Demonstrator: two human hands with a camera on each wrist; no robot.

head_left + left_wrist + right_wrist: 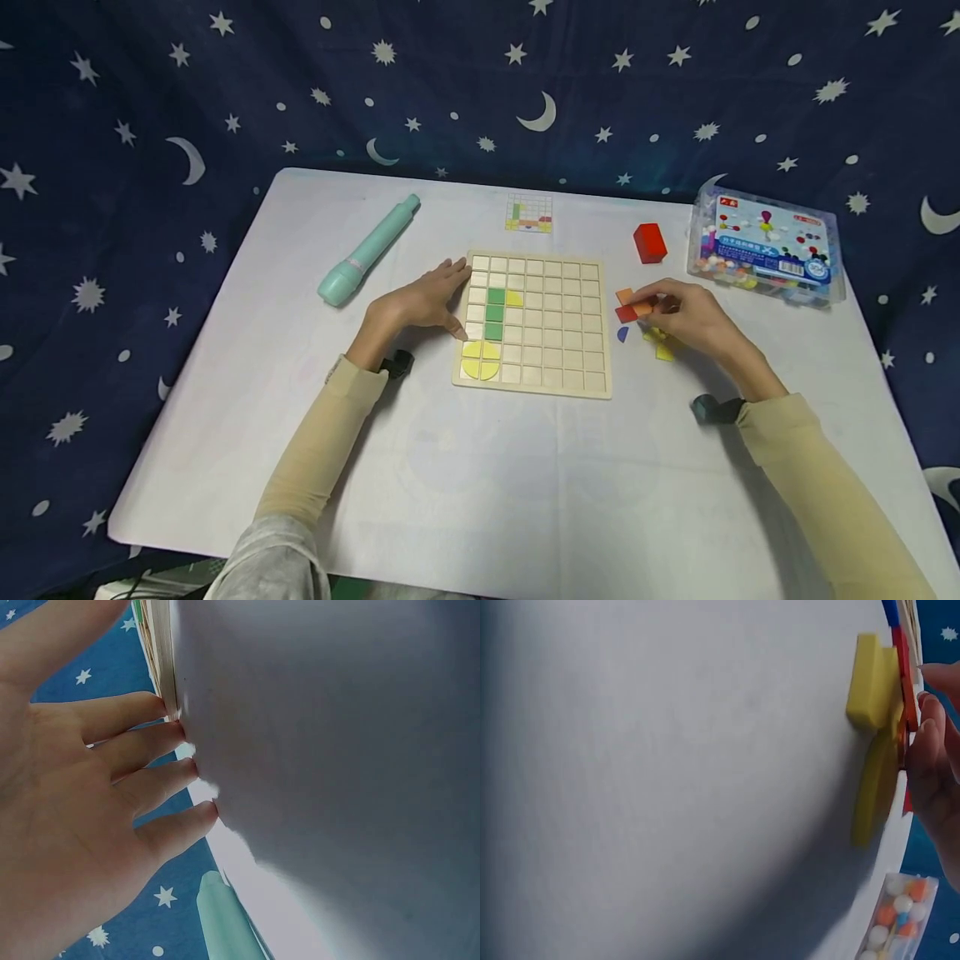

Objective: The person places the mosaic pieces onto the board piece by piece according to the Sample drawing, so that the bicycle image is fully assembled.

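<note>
Pale wood forms the gridded board [534, 392], lying flat on the white table [480, 483]. Three green squares [494, 313] run in a column near its left side, with a yellow quarter-round [513, 298] just right of the top one; four yellow quarter pieces [471, 367] make a full circle in the near left corner. The left hand [426, 298] touches the board's left edge, its grip loose, fingers straight and spread. Right of the board, the right hand [686, 315] has thumb and fingertips bent in at the orange pieces [625, 296] (whether that grip pinches one, I cannot tell). A red piece [626, 314], a blue-violet half-round [622, 334] and several yellow pieces [664, 353] lie close by. Beyond the board is a printed card [528, 213]; farther right, a red block [650, 243] stands beside a clear plastic box [768, 242].
</note>
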